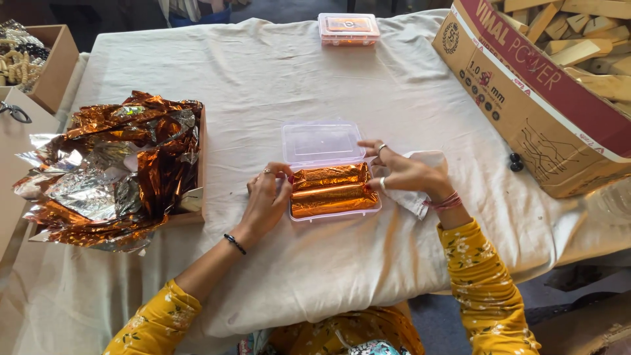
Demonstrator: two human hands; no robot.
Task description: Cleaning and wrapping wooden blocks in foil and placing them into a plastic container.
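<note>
Where draped in pale cloth: table [276, 79], mid-span bearing clear plastic box [328, 172], lid hinged back, two orange foil rolls [332, 190] packed inside. Judged light, thin-walled, foil slippery and easily creased; best held by box's short sides. Left hand [266, 200] fingers curled against left wall; right hand [404, 172] spread flat on right edge, clamping nothing. Foil sheet pile [112, 167] far left.

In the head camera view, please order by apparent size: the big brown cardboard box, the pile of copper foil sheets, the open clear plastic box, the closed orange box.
Largest to smallest:
1. Brown cardboard box, cut off by the frame
2. Crumpled copper foil pile, nearly similar
3. Open clear plastic box
4. Closed orange box, though farther away
</note>
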